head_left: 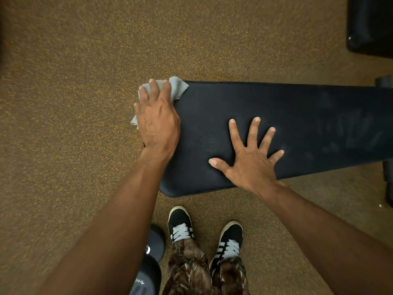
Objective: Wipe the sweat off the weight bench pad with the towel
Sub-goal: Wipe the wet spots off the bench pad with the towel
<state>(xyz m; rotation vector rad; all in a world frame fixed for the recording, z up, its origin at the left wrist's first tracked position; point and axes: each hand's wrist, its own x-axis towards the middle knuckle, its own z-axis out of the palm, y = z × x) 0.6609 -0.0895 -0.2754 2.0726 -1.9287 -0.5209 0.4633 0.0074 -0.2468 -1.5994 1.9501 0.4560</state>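
Head camera looks straight down on my two bare arms reaching over the weight bench pad, a long black cushion that runs from the middle of the picture out to the right edge. My left hand lies on the grey towel at the left end of the pad, close to its far corner. The fingers are laid fairly straight over the cloth and press it down onto the pad rather than bunching it up; my thumb is hidden, so I cannot tell whether it pinches the cloth. The towel is crumpled under my palm, with one flap showing past my fingertips at the far corner and a small piece hanging off the left end beside my wrist.

My right hand is flat on the pad near its near edge, fingers spread wide and holding nothing, well apart from the towel. Further right the pad surface shows dull, streaky smears.

Below the pad's near edge stand my black shoes with white laces and my camouflage trousers on the speckled brown floor. A dark dumbbell lies by my left foot. Another black cushion sits in the top right corner, and part of the bench frame shows at the right edge
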